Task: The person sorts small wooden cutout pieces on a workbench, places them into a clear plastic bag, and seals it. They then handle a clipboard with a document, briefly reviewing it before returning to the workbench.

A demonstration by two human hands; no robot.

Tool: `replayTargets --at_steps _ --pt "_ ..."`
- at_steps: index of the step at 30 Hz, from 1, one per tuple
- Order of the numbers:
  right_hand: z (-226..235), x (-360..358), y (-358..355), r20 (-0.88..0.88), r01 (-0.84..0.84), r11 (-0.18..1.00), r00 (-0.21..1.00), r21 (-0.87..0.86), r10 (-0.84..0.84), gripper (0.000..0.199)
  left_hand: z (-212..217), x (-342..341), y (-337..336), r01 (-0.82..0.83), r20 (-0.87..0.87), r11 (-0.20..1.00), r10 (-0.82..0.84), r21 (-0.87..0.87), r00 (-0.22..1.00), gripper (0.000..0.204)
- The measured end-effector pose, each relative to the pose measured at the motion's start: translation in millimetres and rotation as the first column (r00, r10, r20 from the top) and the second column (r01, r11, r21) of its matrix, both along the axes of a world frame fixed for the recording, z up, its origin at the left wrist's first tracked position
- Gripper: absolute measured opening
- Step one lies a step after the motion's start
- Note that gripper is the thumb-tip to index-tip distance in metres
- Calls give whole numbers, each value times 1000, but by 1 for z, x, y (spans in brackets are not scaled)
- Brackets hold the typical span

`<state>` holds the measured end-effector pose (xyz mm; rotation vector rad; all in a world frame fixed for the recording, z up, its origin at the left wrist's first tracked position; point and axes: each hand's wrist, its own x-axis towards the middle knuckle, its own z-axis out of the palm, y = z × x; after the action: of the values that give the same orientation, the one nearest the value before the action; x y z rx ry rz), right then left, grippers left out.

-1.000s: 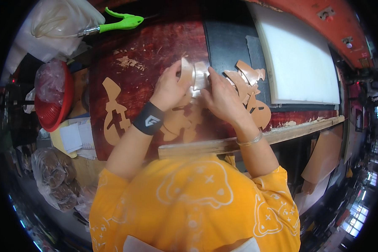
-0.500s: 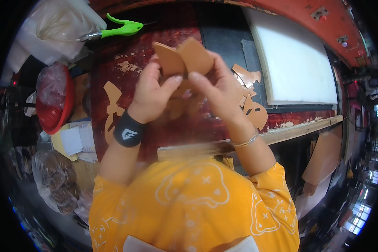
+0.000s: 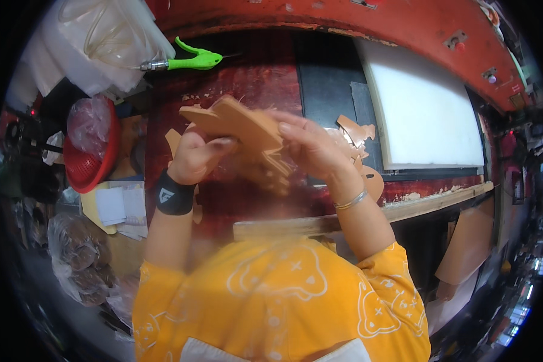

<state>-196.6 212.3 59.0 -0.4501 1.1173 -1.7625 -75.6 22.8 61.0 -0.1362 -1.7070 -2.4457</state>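
Observation:
Above the red worktop I hold a stack of tan leather-like cut pieces [image 3: 241, 123], with angular, notched edges. My left hand [image 3: 199, 157], with a black band at its wrist, grips the stack's left end, thumb on the near side and fingers mostly hidden beneath. At the right end, my right hand [image 3: 320, 148] closes on the pieces, its fingertips partly hidden and slightly blurred. The stack's lower right corner is smeared by motion. More tan cut pieces [image 3: 371, 181] lie beside my right wrist, and another tan piece [image 3: 172, 142] shows just left of my left hand.
A white board [image 3: 431, 108] lies on a black sheet [image 3: 327, 90] to the right. Far left is a green air blow gun [image 3: 196, 60] with a hose. A red plastic basket [image 3: 90, 163] stands left, near papers [image 3: 120, 205]. A wooden strip [image 3: 283, 229] edges the worktop.
The pieces, earlier fanned apart in both hands, now form one stack turned flatter. My left hand has moved left and lower; the view has shifted slightly.

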Motion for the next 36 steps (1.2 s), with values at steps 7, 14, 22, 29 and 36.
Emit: replayTargets --at_steps 7,14,22,29,36 --pt "16 10 -6 -287 228 966 923 -123 -255 47 12 -6 21 -218 141 933 266 -286 954 35" --pt "36 18 -12 -465 262 917 799 -300 -381 34 41 -16 42 -384 -203 748 326 -542 923 40" --pt "59 8 -13 -706 163 961 653 -221 -273 25 55 -26 23 -190 -152 782 123 -594 981 41" --pt "66 12 7 -581 142 953 765 -267 -277 30 68 1 31 -49 76 920 85 -388 994 29" --pt "-30 -23 -23 -852 386 877 521 286 48 45 -53 -45 0 -7 416 891 219 -453 882 45"
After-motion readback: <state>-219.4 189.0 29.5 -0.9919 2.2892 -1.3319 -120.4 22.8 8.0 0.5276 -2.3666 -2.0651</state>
